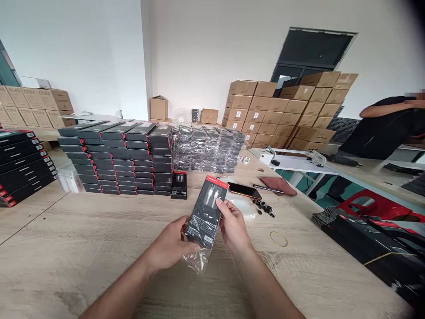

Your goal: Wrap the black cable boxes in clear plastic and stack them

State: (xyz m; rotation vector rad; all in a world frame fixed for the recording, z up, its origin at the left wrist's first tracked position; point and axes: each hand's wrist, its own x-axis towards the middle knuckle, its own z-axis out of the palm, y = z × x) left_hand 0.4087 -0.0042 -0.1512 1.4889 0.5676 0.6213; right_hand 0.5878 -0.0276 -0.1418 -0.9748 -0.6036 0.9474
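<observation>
Cable pack [204, 212], black, held up over bench [66, 221] in both hands. Left hand [169, 248] clasps its lower end, right hand [232, 226] grips its right edge w/ fingers [221, 204] curled onto front; neither hand released. Clear bag [199, 261] hangs off pack's bottom end, just below left hand.

Right of pack: phone [244, 190] lying flat, pen [267, 188] and brown pouch [279, 186] just past it, small black parts [263, 208] in loose pile, rubber band [279, 239] nearer right hand. Further right, black boxes [372, 239] in a slumped row, red chair [375, 206] behind them, co-worker [381, 128] in black leaning beyond.

Ahead of pack: single box [179, 184] standing, w/ tall stacks of black boxes [116, 155] left of it and shrink-wrapped stacks [206, 148] behind. Cardboard cartons [282, 110] piled high, far back right of pack. Left of pack, more black boxes [23, 168] in a stack at bench edge.
</observation>
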